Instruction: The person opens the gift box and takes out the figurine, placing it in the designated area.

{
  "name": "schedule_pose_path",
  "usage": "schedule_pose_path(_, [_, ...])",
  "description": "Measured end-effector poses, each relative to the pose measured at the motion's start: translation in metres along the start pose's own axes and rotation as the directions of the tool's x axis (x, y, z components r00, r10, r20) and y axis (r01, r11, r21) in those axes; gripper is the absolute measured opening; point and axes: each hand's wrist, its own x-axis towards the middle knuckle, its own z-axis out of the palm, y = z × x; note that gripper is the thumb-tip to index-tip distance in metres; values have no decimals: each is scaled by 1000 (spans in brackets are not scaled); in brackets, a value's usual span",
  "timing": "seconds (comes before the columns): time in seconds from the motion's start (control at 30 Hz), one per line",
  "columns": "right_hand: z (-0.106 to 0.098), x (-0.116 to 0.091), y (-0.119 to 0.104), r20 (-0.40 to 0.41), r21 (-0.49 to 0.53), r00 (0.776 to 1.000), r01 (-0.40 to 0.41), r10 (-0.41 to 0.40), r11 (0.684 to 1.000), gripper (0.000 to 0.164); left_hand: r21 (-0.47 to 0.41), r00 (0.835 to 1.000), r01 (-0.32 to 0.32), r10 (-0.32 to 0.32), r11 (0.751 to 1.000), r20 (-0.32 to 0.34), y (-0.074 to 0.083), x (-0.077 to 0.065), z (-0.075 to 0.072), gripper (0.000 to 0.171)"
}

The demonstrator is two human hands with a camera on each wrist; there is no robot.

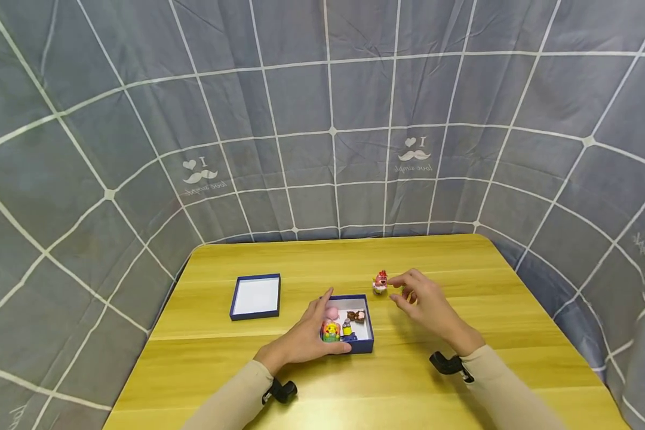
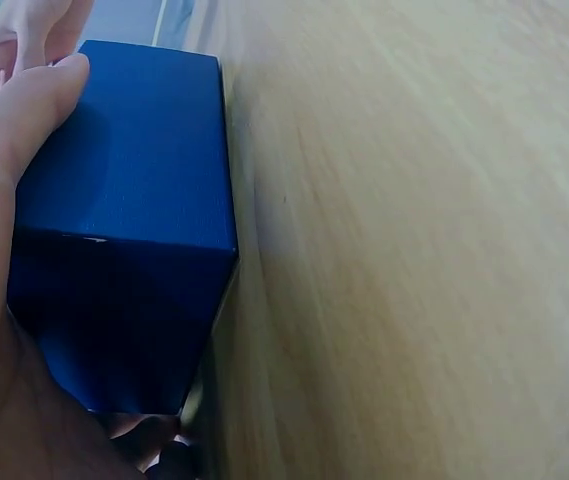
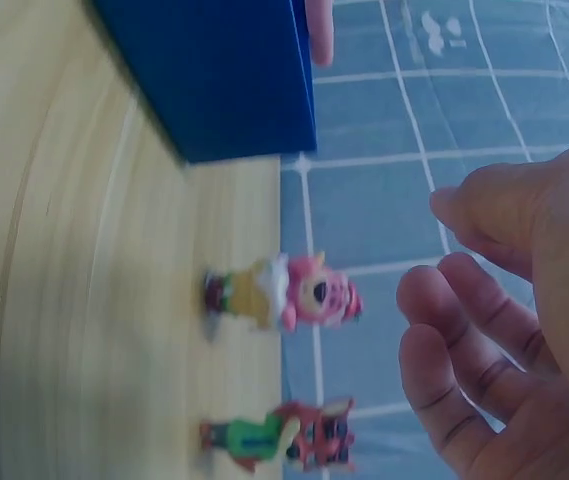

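Observation:
My left hand (image 1: 306, 334) grips the left side of an open blue box (image 1: 361, 346), thumb along its front wall and fingers at the far left edge. Inside lie several small toy figurines, among them a brown one (image 1: 356, 316), a pink one (image 1: 331, 313) and a yellow-and-red one (image 1: 331, 331). To the right of the box, a pink bear figurine (image 3: 309, 291) stands upright on the table. A red-brown figurine in green (image 3: 274, 438) stands beside it in the right wrist view. My right hand (image 1: 421, 298) hovers near the pink bear, fingers loosely bent and holding nothing.
A blue-rimmed box lid (image 1: 255, 296) with a white inside lies left of the box. The yellow wood-grain table (image 1: 312, 394) ends at a grey checked curtain (image 1: 301, 149) at the back and sides. Black camera mounts sit on both wrists.

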Motion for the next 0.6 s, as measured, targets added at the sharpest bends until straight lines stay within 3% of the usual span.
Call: schedule_pose_path(0.6, [26, 21, -43, 197, 50, 980, 22, -32, 999, 28, -18, 998, -60, 60, 998, 17, -12, -5, -3, 135])
